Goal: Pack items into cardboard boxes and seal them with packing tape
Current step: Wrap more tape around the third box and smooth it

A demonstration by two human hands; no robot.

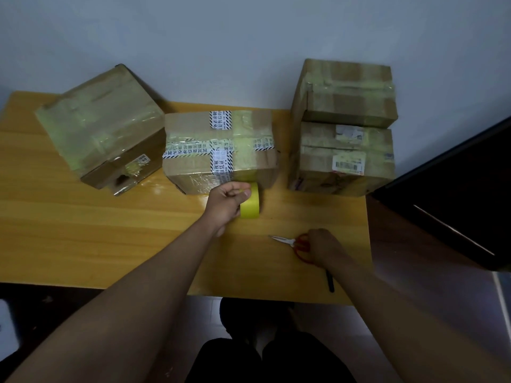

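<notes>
A taped cardboard box [193,164] with printed white tape sits mid-table. A strip of yellow tape runs from its front face down to a yellow tape roll [250,204] standing on edge just in front of it. My left hand [225,201] grips that roll, fingers curled round it. Red-handled scissors [296,243] lie on the table to the right, blades pointing left. My right hand [322,246] is curled over their handles.
A tape-wrapped box [102,128] lies at the back left of the wooden table [83,230]. At the back right, one box [345,92] sits stacked on another [343,161]. A black pen [330,281] lies near the front edge. Dark furniture [456,194] stands at the right.
</notes>
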